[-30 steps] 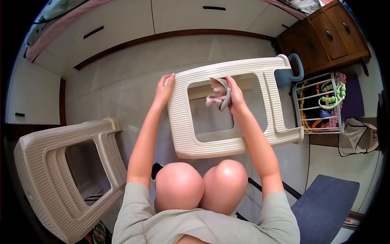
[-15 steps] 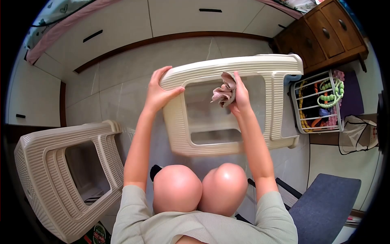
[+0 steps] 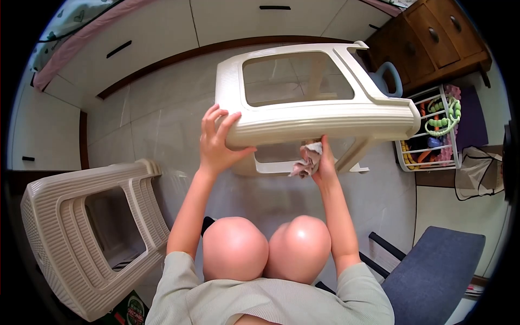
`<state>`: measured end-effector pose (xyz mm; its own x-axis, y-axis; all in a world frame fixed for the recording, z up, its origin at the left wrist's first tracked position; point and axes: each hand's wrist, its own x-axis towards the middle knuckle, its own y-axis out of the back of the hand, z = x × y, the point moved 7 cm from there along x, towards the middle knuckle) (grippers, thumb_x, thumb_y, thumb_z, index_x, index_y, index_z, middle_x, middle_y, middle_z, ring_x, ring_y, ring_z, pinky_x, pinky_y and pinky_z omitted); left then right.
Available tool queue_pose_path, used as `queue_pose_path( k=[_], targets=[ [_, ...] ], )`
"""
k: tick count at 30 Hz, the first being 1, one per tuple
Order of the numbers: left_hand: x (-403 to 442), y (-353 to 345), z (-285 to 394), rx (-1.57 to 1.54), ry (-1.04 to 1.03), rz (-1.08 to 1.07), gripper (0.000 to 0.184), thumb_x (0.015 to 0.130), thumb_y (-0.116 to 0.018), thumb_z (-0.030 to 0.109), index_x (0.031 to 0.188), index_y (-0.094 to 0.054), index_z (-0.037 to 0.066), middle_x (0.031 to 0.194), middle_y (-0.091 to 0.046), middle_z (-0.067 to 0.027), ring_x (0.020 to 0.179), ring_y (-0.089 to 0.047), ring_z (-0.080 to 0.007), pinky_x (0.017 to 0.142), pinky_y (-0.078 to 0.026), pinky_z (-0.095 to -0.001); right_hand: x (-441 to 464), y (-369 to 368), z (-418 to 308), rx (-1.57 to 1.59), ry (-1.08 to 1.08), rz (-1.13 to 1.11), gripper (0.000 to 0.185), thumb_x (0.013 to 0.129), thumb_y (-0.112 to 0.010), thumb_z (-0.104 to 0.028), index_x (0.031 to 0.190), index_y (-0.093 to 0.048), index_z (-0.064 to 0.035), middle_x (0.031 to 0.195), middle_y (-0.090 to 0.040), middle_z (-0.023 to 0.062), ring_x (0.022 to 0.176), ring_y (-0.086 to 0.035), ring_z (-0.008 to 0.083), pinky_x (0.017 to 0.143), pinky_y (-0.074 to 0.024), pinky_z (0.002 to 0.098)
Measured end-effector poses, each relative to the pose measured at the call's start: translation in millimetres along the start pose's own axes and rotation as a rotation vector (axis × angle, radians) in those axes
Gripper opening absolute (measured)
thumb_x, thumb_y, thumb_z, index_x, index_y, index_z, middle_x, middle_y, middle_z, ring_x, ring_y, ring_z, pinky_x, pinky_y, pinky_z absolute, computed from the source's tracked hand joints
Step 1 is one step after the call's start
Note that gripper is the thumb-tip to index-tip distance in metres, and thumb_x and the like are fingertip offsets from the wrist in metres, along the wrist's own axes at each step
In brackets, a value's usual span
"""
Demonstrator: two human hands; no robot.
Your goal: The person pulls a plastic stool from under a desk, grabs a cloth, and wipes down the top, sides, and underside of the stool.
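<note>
A cream plastic stool point(image 3: 319, 116) lies tipped on its side in front of my knees, its legs pointing right and a ribbed corner edge facing me. My left hand point(image 3: 218, 142) grips the stool's left end, fingers over the top and thumb underneath. Below the ribbed edge, my right hand point(image 3: 326, 162) holds a crumpled pinkish-grey cloth point(image 3: 309, 161) close against the stool. Part of the right fingers is hidden behind the cloth.
Another cream stool point(image 3: 70, 238) lies on its side at the left. A white rack point(image 3: 430, 170) with colourful items stands right, by a brown wooden cabinet point(image 3: 428, 46). A dark blue padded seat point(image 3: 439, 276) is at lower right. White drawers point(image 3: 238, 21) line the back.
The stool has been rolled, so a different side and its corner edge now face up. My right hand has moved down with the cloth, and my left hand has shifted slightly lower.
</note>
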<state>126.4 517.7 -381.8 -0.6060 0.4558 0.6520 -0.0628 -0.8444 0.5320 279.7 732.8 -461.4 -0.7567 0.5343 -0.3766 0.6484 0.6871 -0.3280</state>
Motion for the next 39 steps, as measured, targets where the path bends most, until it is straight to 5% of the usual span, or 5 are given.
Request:
queue_pose_path(
  k=[12, 16, 24, 31, 39],
  targets=[
    [-29.4, -32.4, 17.1, 0.028, -0.133, -0.267, 0.076, 0.05, -0.086, 0.034, 0.122, -0.064, 0.022, 0.133, -0.055, -0.0027, 0.131, -0.042, -0.0343, 0.105, -0.04, -0.0475, -65.3, 18.1, 24.9, -0.096, -0.263, -0.256, 0.06, 0.101, -0.029, -0.048, 0.132, -0.048, -0.0005, 0.104, -0.065, 0.0141, 0.082, -0.064, 0.0175, 0.064, -0.0536, 0.0286],
    [-40.7, -56.0, 20.8, 0.033, -0.137, -0.235, 0.076, 0.051, -0.086, 0.028, 0.123, -0.062, 0.023, 0.135, -0.054, -0.0014, 0.132, -0.04, -0.0342, 0.106, -0.042, -0.0453, -86.1, -5.9, 0.7, -0.408, -0.454, -0.422, 0.046, 0.093, -0.054, -0.027, 0.13, -0.053, -0.0005, 0.114, -0.064, 0.0121, 0.091, -0.064, 0.0151, 0.074, -0.0525, 0.0272],
    [-22.0, -73.6, 14.2, -0.188, -0.017, -0.251, 0.071, 0.067, -0.078, 0.035, 0.131, -0.055, 0.015, 0.136, -0.051, -0.0049, 0.135, -0.036, -0.0333, 0.108, -0.037, -0.0442, -84.9, -34.5, -86.8, -1.002, 1.062, 0.079, 0.046, 0.077, -0.063, 0.003, 0.123, -0.06, -0.0038, 0.12, -0.061, 0.0112, 0.104, -0.061, 0.0238, 0.085, -0.0509, 0.0329],
    [-12.2, -79.0, -34.2, -0.475, 0.196, -0.202, 0.06, 0.1, -0.018, 0.047, 0.123, -0.064, 0.015, 0.145, -0.042, -0.0095, 0.141, -0.022, -0.0374, 0.114, -0.02, -0.0454, -46.7, -70.1, -34.5, -1.571, 1.028, -0.018, 0.048, 0.086, -0.055, -0.021, 0.133, -0.053, -0.0115, 0.135, -0.052, 0.0083, 0.129, -0.043, 0.0266, 0.11, -0.0267, 0.0458],
    [-17.1, -81.2, -31.7, -0.407, 0.156, -0.233, 0.059, 0.1, -0.019, 0.047, 0.127, -0.061, 0.017, 0.141, -0.048, -0.0033, 0.137, -0.032, -0.0356, 0.112, -0.026, -0.0443, -27.4, -123.7, 2.1, -1.636, 1.316, -0.116, 0.044, 0.079, -0.067, -0.021, 0.122, -0.063, -0.0177, 0.128, -0.058, 0.0015, 0.119, -0.054, 0.0231, 0.103, -0.0391, 0.0419]
  ],
)
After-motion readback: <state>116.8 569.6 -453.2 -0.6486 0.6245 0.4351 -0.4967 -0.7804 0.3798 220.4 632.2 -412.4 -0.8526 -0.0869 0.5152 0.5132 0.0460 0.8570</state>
